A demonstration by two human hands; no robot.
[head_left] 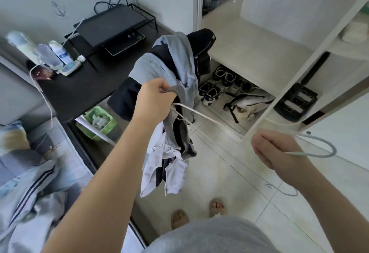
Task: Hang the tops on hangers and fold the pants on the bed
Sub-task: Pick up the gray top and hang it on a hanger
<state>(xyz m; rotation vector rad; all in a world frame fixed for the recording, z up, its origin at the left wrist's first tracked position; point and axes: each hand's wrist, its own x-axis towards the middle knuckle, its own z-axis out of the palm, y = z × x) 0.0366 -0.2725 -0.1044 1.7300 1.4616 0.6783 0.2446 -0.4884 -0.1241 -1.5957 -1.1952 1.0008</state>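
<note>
While 1 top is in hand, nothing in view is hung yet, so the job looks to be in its early part. At far left, on the bed (pixel 75 164), a pale garment with dark side stripes (pixel 30 192) lies crumpled and unfolded; it may be pants, though I cannot tell for sure. Next, the left hand (pixel 155 101) has its fingers curled round the grey ribbed edge of a white, black and grey top (pixel 165 168), which dangles over the floor. Behind it, a grey-blue hoodie (pixel 159 65) and a black jacket (pixel 201 53) are heaped on a chair, seemingly still waiting. From the top, 1 arm of a pale hanger (pixel 315 154) runs to the right hand (pixel 277 151), which pinches its neck near the hook. I judge the threading only begun. The open wardrobe (pixel 299 69) stands beyond.
</note>
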